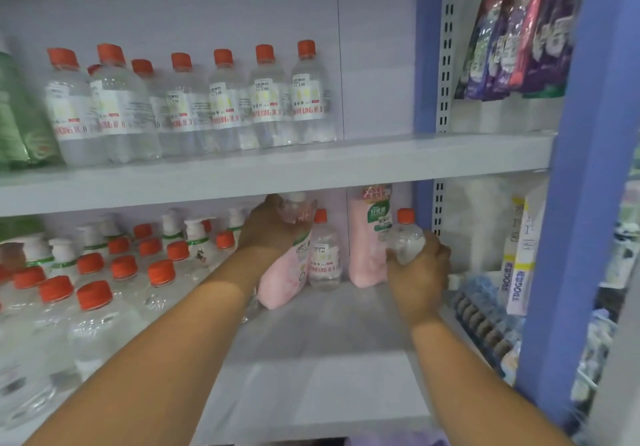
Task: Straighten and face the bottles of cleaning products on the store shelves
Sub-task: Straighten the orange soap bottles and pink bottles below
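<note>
Lower shelf (311,341): left hand (268,227) grips tilted pink pouch (287,272) at its top; right hand (420,269), at 3 o'clock, grips clear red-capped bottle (405,238). Another bottle (323,255) stands between.

A single head-worn camera is looking forward and slightly down into a store shelving unit, from close range. It is facing the back panel almost squarely, with the upper shelf (277,168) crossing the frame at mid-height and the lower shelf (311,359) filling the bottom. Both forearms are reaching in from the bottom edge. The blue upright (588,203) is standing at the right, and the wide lens is bending the edges.
</note>
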`<action>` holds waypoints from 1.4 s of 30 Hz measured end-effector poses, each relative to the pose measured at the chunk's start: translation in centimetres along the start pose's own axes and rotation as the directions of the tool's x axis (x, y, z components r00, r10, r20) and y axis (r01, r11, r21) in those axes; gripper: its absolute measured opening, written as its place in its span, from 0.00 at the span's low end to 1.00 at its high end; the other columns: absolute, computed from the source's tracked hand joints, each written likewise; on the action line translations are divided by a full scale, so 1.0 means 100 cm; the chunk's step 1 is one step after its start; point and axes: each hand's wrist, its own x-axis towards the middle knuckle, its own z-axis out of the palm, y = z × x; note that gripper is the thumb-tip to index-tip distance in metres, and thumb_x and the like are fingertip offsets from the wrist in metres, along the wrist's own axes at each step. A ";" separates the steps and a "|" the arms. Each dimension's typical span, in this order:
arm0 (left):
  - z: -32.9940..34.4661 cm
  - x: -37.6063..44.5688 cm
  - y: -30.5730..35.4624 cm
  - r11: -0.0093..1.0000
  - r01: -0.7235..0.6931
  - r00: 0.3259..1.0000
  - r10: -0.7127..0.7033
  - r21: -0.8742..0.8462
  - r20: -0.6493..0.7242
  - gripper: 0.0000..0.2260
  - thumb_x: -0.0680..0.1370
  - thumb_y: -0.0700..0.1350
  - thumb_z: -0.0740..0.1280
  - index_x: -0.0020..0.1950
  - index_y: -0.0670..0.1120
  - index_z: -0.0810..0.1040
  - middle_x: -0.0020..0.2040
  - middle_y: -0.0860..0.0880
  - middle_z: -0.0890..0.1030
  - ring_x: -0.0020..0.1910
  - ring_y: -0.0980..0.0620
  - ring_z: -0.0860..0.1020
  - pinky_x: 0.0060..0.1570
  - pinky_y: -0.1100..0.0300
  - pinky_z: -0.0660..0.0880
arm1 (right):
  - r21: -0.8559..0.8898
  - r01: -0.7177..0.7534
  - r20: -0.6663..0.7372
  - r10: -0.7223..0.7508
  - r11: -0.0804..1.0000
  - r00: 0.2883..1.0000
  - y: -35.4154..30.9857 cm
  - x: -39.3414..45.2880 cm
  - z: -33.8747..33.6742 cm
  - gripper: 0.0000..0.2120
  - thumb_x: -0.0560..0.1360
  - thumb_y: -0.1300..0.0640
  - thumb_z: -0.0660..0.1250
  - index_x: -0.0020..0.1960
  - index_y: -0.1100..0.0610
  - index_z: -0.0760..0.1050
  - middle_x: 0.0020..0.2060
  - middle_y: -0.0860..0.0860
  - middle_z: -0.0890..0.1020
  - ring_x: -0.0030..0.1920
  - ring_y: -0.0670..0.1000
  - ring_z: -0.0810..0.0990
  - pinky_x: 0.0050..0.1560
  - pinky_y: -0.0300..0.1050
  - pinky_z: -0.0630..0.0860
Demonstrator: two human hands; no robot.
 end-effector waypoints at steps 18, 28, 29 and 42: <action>-0.042 -0.090 -0.050 0.962 0.029 0.991 -0.063 -0.271 -0.119 0.34 0.65 0.69 0.75 0.69 0.68 0.69 0.54 0.65 0.75 0.53 0.53 0.76 0.52 0.55 0.76 | -0.313 0.227 0.396 -0.090 0.922 0.914 -0.107 0.056 0.037 0.38 0.73 0.46 0.76 0.74 0.59 0.62 0.68 0.60 0.71 0.67 0.61 0.70 0.64 0.48 0.71; -0.023 -0.109 -0.064 0.906 -0.035 0.976 -0.060 -0.421 -0.211 0.24 0.69 0.63 0.76 0.57 0.67 0.67 0.54 0.58 0.79 0.52 0.52 0.78 0.50 0.53 0.76 | -0.065 0.235 0.524 -0.167 0.970 0.835 -0.121 -0.012 -0.023 0.35 0.66 0.40 0.79 0.66 0.48 0.67 0.57 0.52 0.71 0.52 0.50 0.77 0.41 0.38 0.73; -0.015 -0.114 -0.068 0.893 -0.043 0.974 -0.064 -0.449 -0.219 0.24 0.69 0.62 0.77 0.56 0.66 0.67 0.52 0.58 0.80 0.51 0.52 0.79 0.49 0.53 0.77 | -0.033 0.241 0.496 -0.194 0.970 0.847 -0.116 -0.022 -0.033 0.37 0.64 0.39 0.79 0.66 0.46 0.67 0.58 0.52 0.71 0.53 0.50 0.76 0.45 0.40 0.75; -0.006 -0.156 -0.092 0.805 0.011 0.988 -0.099 -0.594 -0.117 0.21 0.71 0.49 0.80 0.55 0.67 0.74 0.49 0.70 0.83 0.47 0.66 0.83 0.38 0.72 0.78 | 0.320 -0.124 0.554 -0.080 0.939 0.829 -0.054 -0.123 -0.057 0.41 0.52 0.36 0.80 0.62 0.39 0.69 0.57 0.38 0.81 0.56 0.41 0.82 0.56 0.45 0.80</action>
